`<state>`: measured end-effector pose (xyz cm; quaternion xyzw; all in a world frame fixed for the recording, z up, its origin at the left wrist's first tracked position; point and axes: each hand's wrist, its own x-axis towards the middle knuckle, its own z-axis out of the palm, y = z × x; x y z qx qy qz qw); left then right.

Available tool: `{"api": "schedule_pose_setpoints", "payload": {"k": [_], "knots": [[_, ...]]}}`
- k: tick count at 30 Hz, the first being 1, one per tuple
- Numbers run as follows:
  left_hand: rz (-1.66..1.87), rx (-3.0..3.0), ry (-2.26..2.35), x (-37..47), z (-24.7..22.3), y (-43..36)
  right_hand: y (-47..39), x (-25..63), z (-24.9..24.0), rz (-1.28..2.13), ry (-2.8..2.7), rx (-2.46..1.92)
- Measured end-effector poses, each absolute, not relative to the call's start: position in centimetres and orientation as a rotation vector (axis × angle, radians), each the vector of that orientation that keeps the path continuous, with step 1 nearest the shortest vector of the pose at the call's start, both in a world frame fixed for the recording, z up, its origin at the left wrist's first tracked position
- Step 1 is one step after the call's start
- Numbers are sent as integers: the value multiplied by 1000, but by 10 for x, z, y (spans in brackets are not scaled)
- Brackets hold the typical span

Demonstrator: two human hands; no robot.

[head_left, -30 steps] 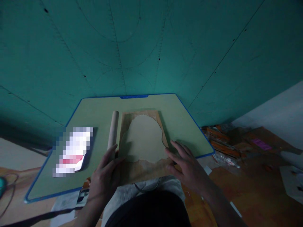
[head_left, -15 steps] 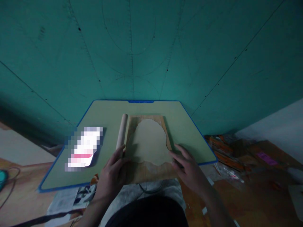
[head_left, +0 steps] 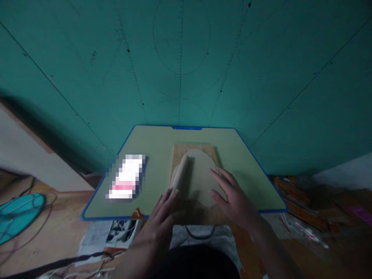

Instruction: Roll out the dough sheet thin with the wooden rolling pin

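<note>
A flat, pale sheet of dough [head_left: 200,174] with an uneven edge covers much of a wooden board [head_left: 178,150]. Slanting over the sheet's left part is a pale rolling pin [head_left: 180,172]. My left hand [head_left: 164,209] is on the near end of the pin, its fingers close together over it; the palm side is hidden. On the right, my right hand [head_left: 231,193] has its fingers spread over the right edge of the sheet and holds nothing.
The board lies on a pale green table [head_left: 157,139] with a blue rim. To its left is a pixelated white and pink object [head_left: 124,178]. A green wall [head_left: 194,100] stands behind. A teal round object [head_left: 21,215] and cables are on the floor at left.
The rolling pin has moved from beside the board onto the left part of the dough, with my left hand at it. My right hand has spread over the dough's edge. The view has shifted left.
</note>
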<state>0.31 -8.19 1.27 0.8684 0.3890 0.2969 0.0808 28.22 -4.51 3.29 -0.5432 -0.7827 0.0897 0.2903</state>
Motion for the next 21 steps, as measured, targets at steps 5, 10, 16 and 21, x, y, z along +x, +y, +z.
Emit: {"api": "schedule_pose_setpoints", "payload": {"k": [5, 10, 16, 21], "knots": [[735, 2596, 1120, 10, 25, -103, -6, 266, 33, 287, -2182, -1392], [772, 2678, 1092, 22, 7, -101, 39, 244, 35, 253, -2325, -1411], [769, 2623, 1255, 22, 1, -102, 81, 213, 32, 312, -2436, -1517], [794, 2588, 1201, 14, 7, -104, 93, 185, 33, 181, -2541, -1520]]}}
